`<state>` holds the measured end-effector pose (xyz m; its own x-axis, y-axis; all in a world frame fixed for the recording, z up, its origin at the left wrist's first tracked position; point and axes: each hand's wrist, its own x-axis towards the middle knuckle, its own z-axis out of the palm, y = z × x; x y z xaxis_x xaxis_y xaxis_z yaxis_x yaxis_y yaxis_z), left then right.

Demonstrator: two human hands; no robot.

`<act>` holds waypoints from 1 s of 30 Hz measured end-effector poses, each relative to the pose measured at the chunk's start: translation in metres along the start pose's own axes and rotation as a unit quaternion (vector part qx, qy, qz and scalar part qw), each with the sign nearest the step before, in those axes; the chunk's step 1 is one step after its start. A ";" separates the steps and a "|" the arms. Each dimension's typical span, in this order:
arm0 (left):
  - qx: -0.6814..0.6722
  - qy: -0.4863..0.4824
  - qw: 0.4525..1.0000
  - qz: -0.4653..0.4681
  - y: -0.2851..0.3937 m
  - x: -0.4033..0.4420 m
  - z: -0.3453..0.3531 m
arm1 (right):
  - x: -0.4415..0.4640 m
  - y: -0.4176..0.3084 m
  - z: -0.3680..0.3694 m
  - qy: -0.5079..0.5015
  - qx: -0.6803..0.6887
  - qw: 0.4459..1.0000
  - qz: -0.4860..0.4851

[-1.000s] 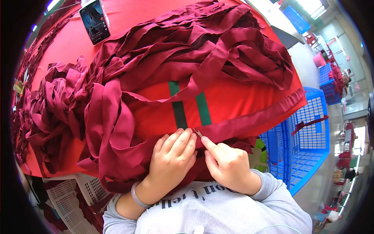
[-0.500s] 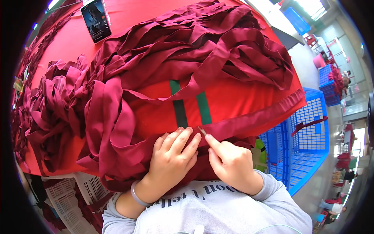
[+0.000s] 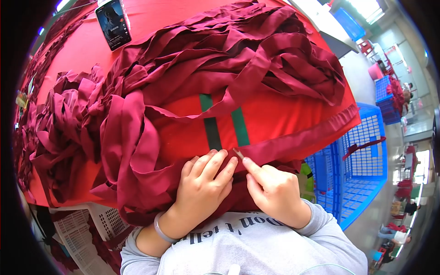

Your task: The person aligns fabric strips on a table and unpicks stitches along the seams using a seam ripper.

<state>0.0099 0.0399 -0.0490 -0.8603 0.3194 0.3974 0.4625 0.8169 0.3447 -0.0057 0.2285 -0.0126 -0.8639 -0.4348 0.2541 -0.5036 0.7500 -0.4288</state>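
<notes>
A long maroon fabric strip (image 3: pixel 293 140) runs along the near edge of the red-covered table. My left hand (image 3: pixel 201 181) lies flat on it, fingers stretched out, holding nothing. Close beside those fingertips, my right hand (image 3: pixel 275 192) is closed on slim tweezers (image 3: pixel 239 154), whose tips point at the strip's upper edge. Most of the tool is hidden inside the hand. Just above my hands are a dark strip of tape (image 3: pixel 211 130) and a green strip of tape (image 3: pixel 240 128) on the red cloth.
A big heap of maroon strips (image 3: pixel 206 50) covers the table's middle and left. A phone (image 3: pixel 113 25) stands at the back. Blue plastic baskets (image 3: pixel 362 169) stand on the right, a white basket (image 3: pixel 75 233) at lower left. People are in the background at right.
My right hand has shifted very slightly, and the tweezers' tips show a little more apart. My left hand and the strip stay in place.
</notes>
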 end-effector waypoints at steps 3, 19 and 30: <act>0.001 -0.007 1.000 0.003 -0.001 0.000 -0.001 | 0.000 0.002 0.004 0.022 0.032 0.999 0.005; -0.008 -0.007 1.000 -0.004 0.001 0.001 -0.003 | -0.003 0.008 -0.002 0.008 0.070 0.997 0.022; -0.021 -0.006 1.000 -0.004 0.000 0.002 -0.004 | 0.005 0.008 -0.010 -0.020 0.024 0.999 0.004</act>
<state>0.0087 0.0384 -0.0447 -0.8661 0.3200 0.3840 0.4646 0.7987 0.3823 -0.0139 0.2376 -0.0062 -0.8673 -0.4490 0.2148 -0.4947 0.7294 -0.4725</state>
